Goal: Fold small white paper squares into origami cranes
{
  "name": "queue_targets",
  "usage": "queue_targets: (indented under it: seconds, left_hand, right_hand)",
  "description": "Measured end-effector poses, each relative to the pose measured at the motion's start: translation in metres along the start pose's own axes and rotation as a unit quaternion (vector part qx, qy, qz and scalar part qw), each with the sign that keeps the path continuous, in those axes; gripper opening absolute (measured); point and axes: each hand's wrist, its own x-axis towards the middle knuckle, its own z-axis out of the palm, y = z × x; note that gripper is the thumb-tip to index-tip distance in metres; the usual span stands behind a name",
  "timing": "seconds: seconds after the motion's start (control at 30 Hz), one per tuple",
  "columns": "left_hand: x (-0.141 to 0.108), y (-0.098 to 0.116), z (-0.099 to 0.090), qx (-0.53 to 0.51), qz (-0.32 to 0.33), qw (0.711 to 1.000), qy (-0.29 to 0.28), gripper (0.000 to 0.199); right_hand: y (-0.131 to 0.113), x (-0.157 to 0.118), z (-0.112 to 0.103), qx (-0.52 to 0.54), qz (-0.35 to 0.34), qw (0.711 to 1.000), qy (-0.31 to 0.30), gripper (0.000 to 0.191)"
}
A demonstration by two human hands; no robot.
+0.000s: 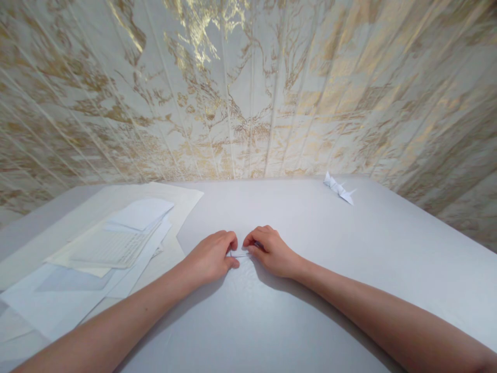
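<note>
A pale, smooth tabletop (310, 321) narrows toward its far edge, where it meets an upright, off-white backdrop (248, 93) printed with gold and tan tree-like patterns and crossed by vertical folds or seams. Bright light glints off the gold near the top centre; the backdrop's far right side is dimmer, shadowed brown.

Folded paper (239, 254) between both hands (216, 256)

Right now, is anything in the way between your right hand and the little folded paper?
No, nothing visible. The right hand is at one end of the folded paper, the left hand at the other; loose papers lie off left.
</note>
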Motion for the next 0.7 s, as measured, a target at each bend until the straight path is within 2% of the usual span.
queue_targets:
  seconds: [0.07, 0.17, 0.37, 0.5, 0.57, 0.63, 0.7]
  left_hand:
    - [-0.002, 0.0, 0.0, -0.003, 0.005, 1.0, 0.004, 0.013]
    - [-0.004, -0.001, 0.001, -0.009, 0.016, 1.0, 0.003, 0.015]
    - [-0.003, -0.001, 0.0, -0.016, 0.055, 0.998, 0.014, 0.015]
    - [-0.003, 0.005, -0.001, -0.031, 0.034, 0.999, 0.014, 0.014]
    - [-0.002, 0.008, -0.001, -0.067, 0.008, 0.998, 0.011, 0.019]
    - [0.002, 0.01, 0.0, -0.113, -0.009, 0.993, 0.015, 0.024]
    - [0.008, 0.013, 0.001, -0.155, -0.008, 0.988, 0.024, 0.024]
  right_hand:
    - [-0.001, -0.002, 0.001, -0.023, -0.009, 1.0, 0.011, 0.01]
    - [-0.003, -0.005, 0.002, -0.044, -0.007, 0.999, 0.005, 0.017]
    - [-0.005, -0.006, 0.0, -0.034, -0.029, 0.999, -0.004, 0.016]
    - [-0.002, -0.006, 0.001, -0.012, -0.049, 0.999, 0.011, 0.015]
    - [-0.001, -0.006, 0.0, 0.027, -0.037, 0.999, 0.02, 0.015]
    - [0.0, -0.005, -0.001, 0.111, 0.002, 0.994, 0.024, 0.016]
    - [0.001, -0.003, -0.004, 0.224, 0.055, 0.973, 0.033, 0.015]
